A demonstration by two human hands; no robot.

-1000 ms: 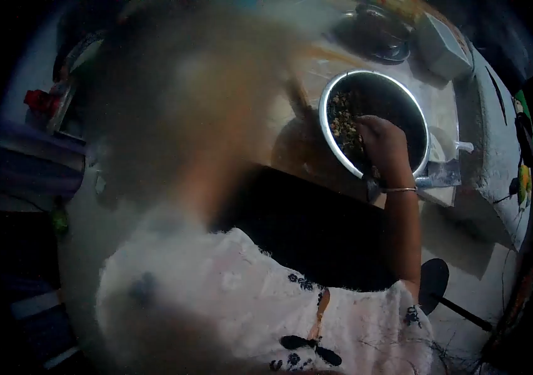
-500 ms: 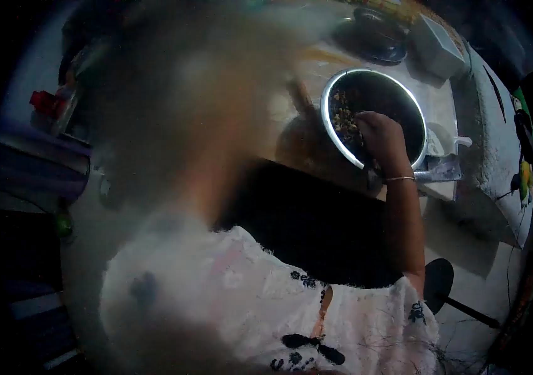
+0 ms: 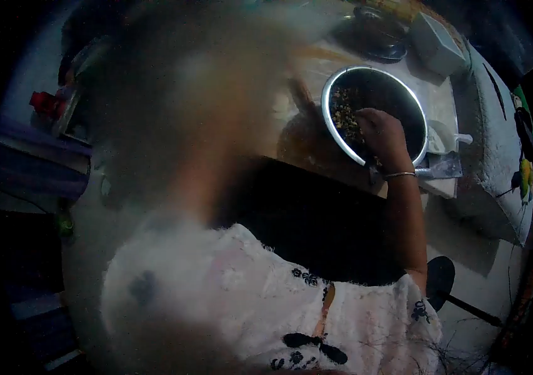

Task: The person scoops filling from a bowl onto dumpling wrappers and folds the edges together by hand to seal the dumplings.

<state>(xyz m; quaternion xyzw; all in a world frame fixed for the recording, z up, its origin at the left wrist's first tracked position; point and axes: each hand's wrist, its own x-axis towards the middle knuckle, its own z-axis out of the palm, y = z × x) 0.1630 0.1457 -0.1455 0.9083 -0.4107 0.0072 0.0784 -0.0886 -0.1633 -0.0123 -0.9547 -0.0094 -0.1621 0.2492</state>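
A wide metal bowl (image 3: 417, 107) with a bright rim stands on the work surface. Crumbly, chopped-looking food (image 3: 346, 120) in yellow and brown lies along its left inner side. Over the bowl, at the edge of this food, is my right hand (image 3: 384, 134), fingers curled down and closed together; what they grip is hidden. A thin bracelet circles that wrist. A large blur covers the left of the view; my left forearm (image 3: 207, 175) runs up into it, and the left hand's fingers cannot be made out. Beside the bowl's left rim a brownish elongated shape (image 3: 302, 95) shows dimly.
Behind the bowl sit a dark round lidded pan (image 3: 376, 37) and a white box (image 3: 436, 45). Right of the bowl are a white-handled scoop or cup (image 3: 446, 139) and a clear plastic piece (image 3: 442, 167). A red object (image 3: 47, 104) is at far left.
The right fingers have shifted very slightly over the bowl, uncovering a little more food. The left arm shows little change through the blur.
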